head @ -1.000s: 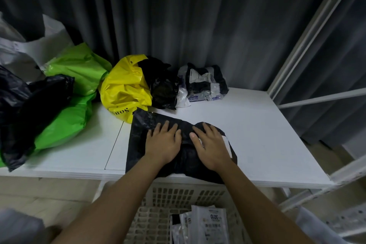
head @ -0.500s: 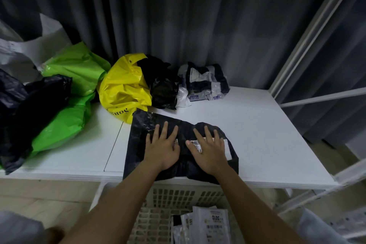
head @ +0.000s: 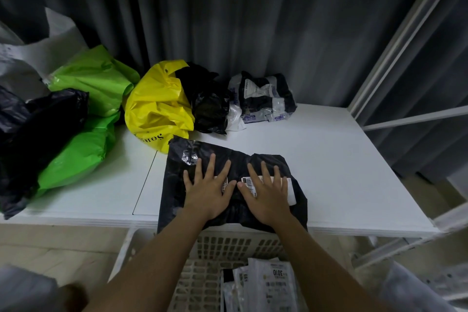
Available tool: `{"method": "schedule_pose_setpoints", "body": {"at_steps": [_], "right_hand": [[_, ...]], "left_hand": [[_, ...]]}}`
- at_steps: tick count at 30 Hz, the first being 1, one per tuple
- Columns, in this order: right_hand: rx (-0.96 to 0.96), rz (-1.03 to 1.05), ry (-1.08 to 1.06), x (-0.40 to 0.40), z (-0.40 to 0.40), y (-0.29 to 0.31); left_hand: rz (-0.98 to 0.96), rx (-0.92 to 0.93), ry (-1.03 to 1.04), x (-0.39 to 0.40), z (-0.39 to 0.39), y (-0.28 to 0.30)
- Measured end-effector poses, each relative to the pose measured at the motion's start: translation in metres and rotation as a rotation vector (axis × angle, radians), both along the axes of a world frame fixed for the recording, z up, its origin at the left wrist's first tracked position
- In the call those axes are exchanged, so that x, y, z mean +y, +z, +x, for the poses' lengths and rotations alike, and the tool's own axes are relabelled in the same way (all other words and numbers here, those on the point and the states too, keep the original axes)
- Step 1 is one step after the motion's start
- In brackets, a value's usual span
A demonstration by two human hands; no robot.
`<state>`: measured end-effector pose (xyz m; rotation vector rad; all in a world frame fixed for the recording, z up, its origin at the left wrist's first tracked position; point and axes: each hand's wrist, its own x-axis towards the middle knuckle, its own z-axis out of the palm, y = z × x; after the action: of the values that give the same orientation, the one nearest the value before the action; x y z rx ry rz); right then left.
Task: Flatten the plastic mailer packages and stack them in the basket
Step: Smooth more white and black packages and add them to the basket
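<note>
Since a moment ago our two hands are sliding a little apart and forward, uncovering more of the white shipping label (head: 272, 186) between them. We are pressing a black plastic mailer (head: 222, 159) flat on the white table (head: 342, 159) — the left hand (head: 209, 189) and right hand (head: 267, 194) are lying side by side on its middle, palms down, fingers straight and spread. The mailer is sitting at the table's near edge, its lower border hanging slightly over the white slatted basket (head: 228, 243) below. Its surface is looking glossy and wrinkled, with a shiny crumple near the far left corner. The label is showing a barcode; its small print is unreadable. In the basket, flattened pale mailers (head: 263, 284) are lying, one reading "3010". Behind, a yellow bag (head: 157, 106) is bearing partial dark letters — we cannot read them.
</note>
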<state>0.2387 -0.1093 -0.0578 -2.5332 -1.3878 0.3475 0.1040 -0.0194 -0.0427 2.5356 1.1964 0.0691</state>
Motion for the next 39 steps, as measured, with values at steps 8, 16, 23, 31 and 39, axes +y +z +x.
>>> {"method": "schedule_pose_setpoints", "body": {"at_steps": [8, 16, 23, 31, 39], "right_hand": [[0.001, -0.014, 0.001, 0.000, -0.002, -0.005], [0.011, -0.016, 0.005, 0.000, -0.003, -0.008], [-0.006, -0.039, -0.001, -0.001, -0.003, -0.011], [-0.005, -0.020, -0.006, 0.001, -0.004, -0.017], [0.000, -0.100, 0.011, 0.003, -0.003, -0.013]], "left_hand": [[0.004, 0.012, -0.004, 0.003, 0.000, -0.007], [0.007, 0.035, -0.008, 0.005, 0.000, -0.011], [0.000, 0.044, -0.011, 0.005, 0.000, -0.014], [0.023, 0.070, -0.012, 0.006, 0.000, -0.018], [0.023, 0.106, -0.020, 0.008, 0.001, -0.020]]}}
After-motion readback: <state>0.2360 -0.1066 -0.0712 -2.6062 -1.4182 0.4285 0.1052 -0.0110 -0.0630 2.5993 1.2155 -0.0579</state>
